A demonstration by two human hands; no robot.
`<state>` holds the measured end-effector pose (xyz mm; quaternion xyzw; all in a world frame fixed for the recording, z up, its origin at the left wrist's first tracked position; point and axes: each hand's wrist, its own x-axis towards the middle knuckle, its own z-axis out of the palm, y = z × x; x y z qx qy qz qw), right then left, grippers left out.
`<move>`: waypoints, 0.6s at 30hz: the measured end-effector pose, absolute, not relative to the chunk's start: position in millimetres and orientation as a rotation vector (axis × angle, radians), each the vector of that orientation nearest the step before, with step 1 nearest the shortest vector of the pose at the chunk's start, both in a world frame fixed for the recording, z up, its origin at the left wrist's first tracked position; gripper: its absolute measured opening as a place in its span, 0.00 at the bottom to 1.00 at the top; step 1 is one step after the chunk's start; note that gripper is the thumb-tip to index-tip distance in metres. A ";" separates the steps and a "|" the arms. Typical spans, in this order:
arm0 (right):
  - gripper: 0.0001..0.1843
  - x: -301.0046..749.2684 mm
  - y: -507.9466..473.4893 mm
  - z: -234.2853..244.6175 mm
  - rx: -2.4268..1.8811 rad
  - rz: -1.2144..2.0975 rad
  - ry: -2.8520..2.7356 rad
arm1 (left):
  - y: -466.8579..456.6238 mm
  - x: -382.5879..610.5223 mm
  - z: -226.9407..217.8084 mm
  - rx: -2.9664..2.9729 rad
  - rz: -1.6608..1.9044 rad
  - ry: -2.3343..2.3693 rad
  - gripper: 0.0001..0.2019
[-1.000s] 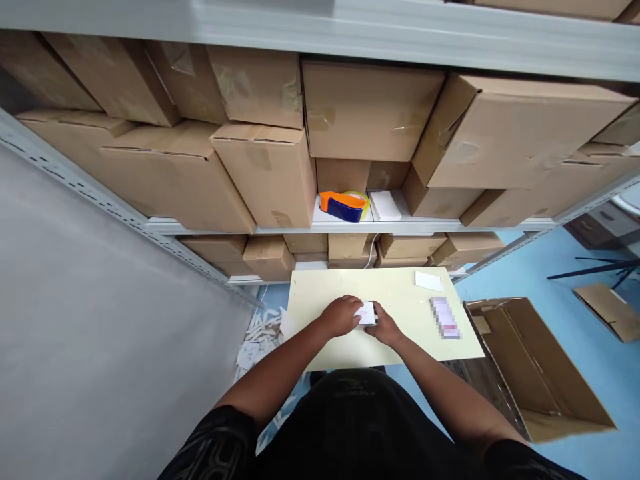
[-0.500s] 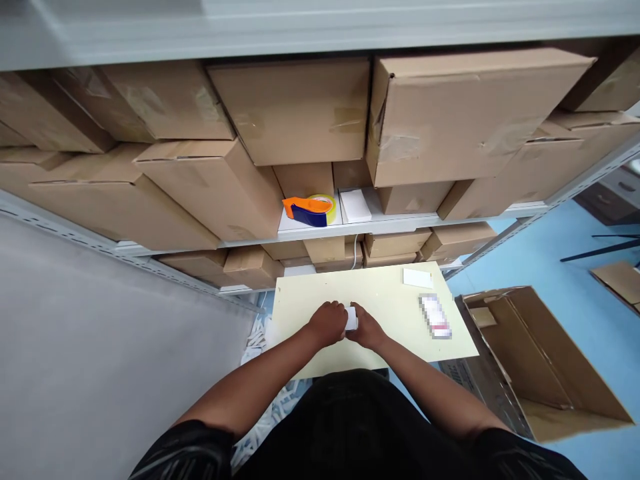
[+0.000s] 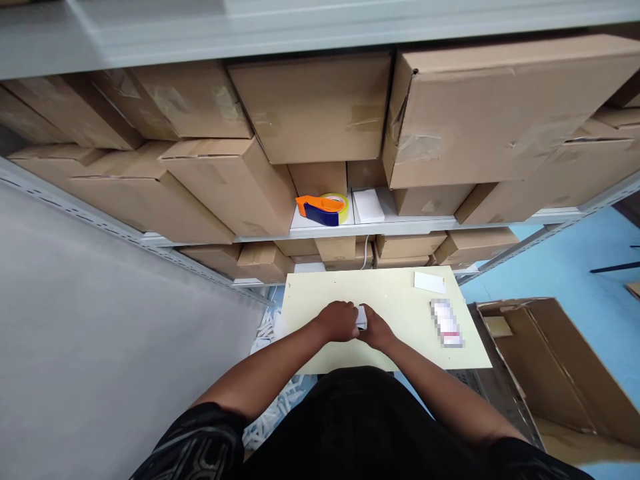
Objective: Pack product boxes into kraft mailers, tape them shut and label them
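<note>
Both my hands meet over the pale yellow tabletop (image 3: pixel 320 287), closed around a small white box (image 3: pixel 361 318). My left hand (image 3: pixel 340 321) wraps the box from the left and covers much of it. From the other side my right hand (image 3: pixel 377 329) grips it, its fingers curled. Only a pale face and a dark lower edge of the box show between the hands. A flat white box (image 3: pixel 429 282) lies at the table's far right, and a blurred-out phone-like item (image 3: pixel 447 323) lies below it.
Cardboard boxes (image 3: pixel 310 110) fill the shelves ahead. An orange and blue tape dispenser (image 3: pixel 323 209) and a white stack (image 3: pixel 369 205) sit on the middle shelf. A large open carton (image 3: pixel 565 367) stands right of the table. White scraps (image 3: pixel 280 413) litter the floor at left.
The whole view has shifted, so the shelves and table appear further right. My hands stay together on the small white box, the left one now covering slightly more of it.
</note>
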<state>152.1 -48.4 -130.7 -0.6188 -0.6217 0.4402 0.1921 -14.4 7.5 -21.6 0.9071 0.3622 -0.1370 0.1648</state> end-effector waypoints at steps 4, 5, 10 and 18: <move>0.48 154.9 -55.7 -129.4 -1.665 1.263 -1.712 | 20.8 -33.0 -34.5 2.324 0.046 1.369 0.12; 0.48 154.8 -58.1 -127.9 -1.637 1.263 -1.697 | 23.4 -36.0 -40.0 2.245 0.165 1.473 0.12; 0.39 147.0 -61.5 -115.1 -1.715 1.112 -1.632 | 18.0 -40.7 -70.1 2.143 0.355 1.461 0.13; 0.43 133.0 -54.0 -107.0 -1.921 1.082 -1.626 | -3.2 -31.9 -78.9 1.784 0.125 1.479 0.28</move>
